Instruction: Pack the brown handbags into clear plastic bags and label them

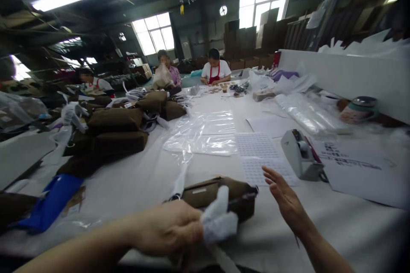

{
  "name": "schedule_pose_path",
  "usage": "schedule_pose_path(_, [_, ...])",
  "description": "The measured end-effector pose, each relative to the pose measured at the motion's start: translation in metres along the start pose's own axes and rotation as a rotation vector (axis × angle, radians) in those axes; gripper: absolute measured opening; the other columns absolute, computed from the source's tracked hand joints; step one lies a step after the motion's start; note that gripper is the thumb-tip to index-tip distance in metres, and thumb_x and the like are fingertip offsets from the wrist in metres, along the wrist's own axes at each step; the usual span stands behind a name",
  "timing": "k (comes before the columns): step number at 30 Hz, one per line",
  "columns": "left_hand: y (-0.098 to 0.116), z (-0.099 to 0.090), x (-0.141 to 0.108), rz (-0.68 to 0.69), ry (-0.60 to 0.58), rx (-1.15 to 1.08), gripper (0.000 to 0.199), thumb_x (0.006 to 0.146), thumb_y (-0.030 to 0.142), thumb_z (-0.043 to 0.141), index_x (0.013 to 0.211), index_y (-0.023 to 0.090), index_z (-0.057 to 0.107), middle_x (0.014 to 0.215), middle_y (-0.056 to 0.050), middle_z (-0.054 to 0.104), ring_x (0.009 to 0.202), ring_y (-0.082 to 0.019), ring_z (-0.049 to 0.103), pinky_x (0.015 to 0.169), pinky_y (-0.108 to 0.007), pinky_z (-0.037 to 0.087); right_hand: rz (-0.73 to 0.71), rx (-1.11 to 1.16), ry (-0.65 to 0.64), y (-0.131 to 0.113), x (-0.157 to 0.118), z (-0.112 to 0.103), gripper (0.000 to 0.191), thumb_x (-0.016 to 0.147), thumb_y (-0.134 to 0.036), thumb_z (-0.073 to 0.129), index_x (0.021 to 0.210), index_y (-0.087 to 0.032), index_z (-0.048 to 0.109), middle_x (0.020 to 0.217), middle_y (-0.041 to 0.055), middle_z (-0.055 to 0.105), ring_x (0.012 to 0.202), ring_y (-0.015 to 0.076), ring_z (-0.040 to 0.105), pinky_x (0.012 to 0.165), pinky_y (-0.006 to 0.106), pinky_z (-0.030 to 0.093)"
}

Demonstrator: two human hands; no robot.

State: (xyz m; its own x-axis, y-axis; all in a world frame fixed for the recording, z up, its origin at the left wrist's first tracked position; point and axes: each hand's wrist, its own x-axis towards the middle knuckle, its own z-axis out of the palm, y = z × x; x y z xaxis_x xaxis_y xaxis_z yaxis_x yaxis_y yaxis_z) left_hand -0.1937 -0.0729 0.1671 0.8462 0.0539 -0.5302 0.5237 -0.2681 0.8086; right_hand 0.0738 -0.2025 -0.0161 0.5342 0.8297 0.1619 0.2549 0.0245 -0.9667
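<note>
Presently, gripping a piece of soft white wrapping (221, 224) with the left hand (173, 228), closed between thumb and fingers, just in front of the brown bag (245, 204). Cannot tell whether also touching the brown bag with this hand. To the right of the brown bag, holding up the right hand (285, 198) open, with fingers stretched out and apart from the bag. As for the brown bag, lying on the white table cover (124, 187), partly hidden by the wrapping. Just behind the brown bag, to be seen lying flat: a clear plastic sheet (208, 132) and, more to its right, a printed sheet (261, 149). Further right of the brown bag, standing near handwritten paper (355, 166): a grey tape dispenser (301, 155). Behind and left of the brown bag, piled up: other brown bags (115, 121). Far beyond it, sitting at work: a person in a red apron (219, 70).
</note>
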Motion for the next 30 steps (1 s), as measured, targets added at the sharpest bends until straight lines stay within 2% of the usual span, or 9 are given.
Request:
schedule_pose_path(5, [-0.028, 0.036, -0.015, 0.079, 0.024, 0.086, 0.039, 0.086, 0.050, 0.039, 0.104, 0.029, 0.067, 0.084, -0.001, 0.069, 0.070, -0.016, 0.061, 0.061, -0.021, 0.046, 0.221, -0.023, -0.443, -0.011, -0.001, 0.002, 0.053, 0.085, -0.060, 0.043, 0.127, -0.028, 0.046, 0.128, 0.0078, 0.050, 0.116, 0.0271, 0.048, 0.100, 0.046, 0.038])
schedule_pose_path(6, [-0.043, 0.036, -0.017, 0.074, 0.161, 0.085, 0.037, 0.084, 0.050, 0.042, 0.104, 0.030, 0.066, 0.090, -0.002, 0.069, 0.078, -0.019, 0.062, 0.070, -0.024, 0.048, 0.276, -0.029, -0.477, -0.012, -0.002, 0.004, 0.058, 0.082, -0.062, 0.045, 0.127, -0.027, 0.045, 0.129, 0.0092, 0.050, 0.115, 0.0278, 0.049, 0.098, 0.047, 0.039])
schedule_pose_path(9, [-0.096, 0.028, -0.020, -0.074, 0.864, 0.107, 0.054, 0.071, 0.055, 0.059, 0.118, 0.029, 0.057, 0.122, -0.006, 0.057, 0.116, -0.029, 0.048, 0.101, -0.038, 0.036, 0.440, -0.014, -0.441, -0.007, -0.007, 0.013, 0.074, 0.074, -0.067, 0.053, 0.132, -0.025, 0.038, 0.137, 0.0139, 0.039, 0.116, 0.0290, 0.049, 0.096, 0.047, 0.040])
schedule_pose_path(11, [-0.127, 0.024, -0.018, -0.241, 1.115, -0.066, 0.079, 0.064, 0.062, 0.061, 0.131, 0.024, 0.044, 0.139, -0.010, 0.041, 0.127, -0.033, 0.036, 0.104, -0.046, 0.031, 0.579, 0.031, -0.431, -0.002, -0.008, 0.021, 0.076, 0.074, -0.067, 0.052, 0.136, -0.028, 0.030, 0.139, 0.0144, 0.037, 0.115, 0.0294, 0.050, 0.091, 0.049, 0.044])
schedule_pose_path(14, [-0.149, 0.027, -0.012, -0.338, 0.972, -0.527, 0.084, 0.070, 0.070, 0.049, 0.137, 0.020, 0.033, 0.142, -0.014, 0.035, 0.123, -0.033, 0.043, 0.097, -0.046, 0.039, 0.690, 0.112, -0.499, 0.000, -0.004, 0.031, 0.075, 0.075, -0.060, 0.058, 0.136, -0.030, 0.026, 0.131, 0.0137, 0.047, 0.106, 0.0289, 0.057, 0.082, 0.047, 0.050])
schedule_pose_path(16, [-0.150, 0.034, -0.006, -0.247, 0.884, -0.624, 0.081, 0.071, 0.068, 0.052, 0.134, 0.020, 0.037, 0.138, -0.014, 0.042, 0.122, -0.030, 0.046, 0.099, -0.041, 0.039, 0.625, 0.105, -0.523, -0.001, 0.003, 0.037, 0.076, 0.070, -0.053, 0.066, 0.134, -0.027, 0.031, 0.125, 0.0134, 0.052, 0.102, 0.0276, 0.059, 0.082, 0.044, 0.051])
schedule_pose_path(18, [-0.152, 0.039, 0.006, -0.110, 0.904, -0.576, 0.078, 0.068, 0.061, 0.062, 0.130, 0.017, 0.043, 0.135, -0.013, 0.047, 0.124, -0.028, 0.044, 0.102, -0.037, 0.036, 0.499, 0.069, -0.521, -0.001, 0.014, 0.042, 0.076, 0.066, -0.049, 0.071, 0.130, -0.026, 0.037, 0.126, 0.0128, 0.051, 0.100, 0.0267, 0.060, 0.083, 0.041, 0.051])
schedule_pose_path(25, [-0.190, 0.048, 0.079, 0.095, 1.422, -0.004, 0.063, 0.064, 0.042, 0.071, 0.119, 0.018, 0.052, 0.133, -0.011, 0.042, 0.127, -0.028, 0.036, 0.109, -0.042, 0.026, 0.086, 0.105, -0.421, 0.052, 0.039, 0.060, 0.085, 0.064, -0.042, 0.072, 0.134, -0.020, 0.028, 0.124, 0.0128, 0.050, 0.111, 0.0265, 0.051, 0.094, 0.044, 0.044])
schedule_pose_path(30, [-0.211, 0.082, 0.089, 0.116, 1.440, 0.170, 0.058, 0.077, 0.045, 0.057, 0.128, 0.021, 0.043, 0.137, -0.011, 0.034, 0.130, -0.027, 0.030, 0.110, -0.045, 0.024, -0.124, -0.058, -0.337, 0.074, 0.005, 0.053, 0.070, 0.072, -0.037, 0.064, 0.133, -0.025, 0.031, 0.134, 0.0097, 0.041, 0.123, 0.0273, 0.040, 0.097, 0.046, 0.042])
